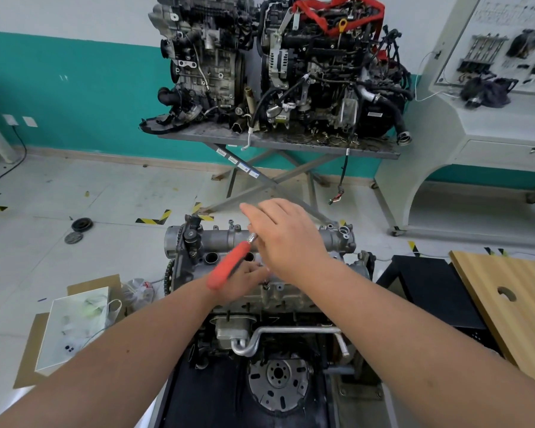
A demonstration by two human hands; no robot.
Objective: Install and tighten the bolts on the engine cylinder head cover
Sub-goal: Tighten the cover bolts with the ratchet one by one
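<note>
Over the cylinder head cover (260, 242), left hand (244, 281) grips the red-handled ratchet (229, 265); right hand (286, 234), fingers extended, hides its head, so a misseated socket could slip.

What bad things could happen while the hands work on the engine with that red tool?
1. The right hand covers the tip of the red-handled tool, so the bolt is out of sight; the tool might slip off it.
2. The left hand holds the tool at a slant over the cylinder head cover; a slip could bang knuckles on the metal.
3. An open round hole sits nearby; a loose bolt could drop in.
</note>
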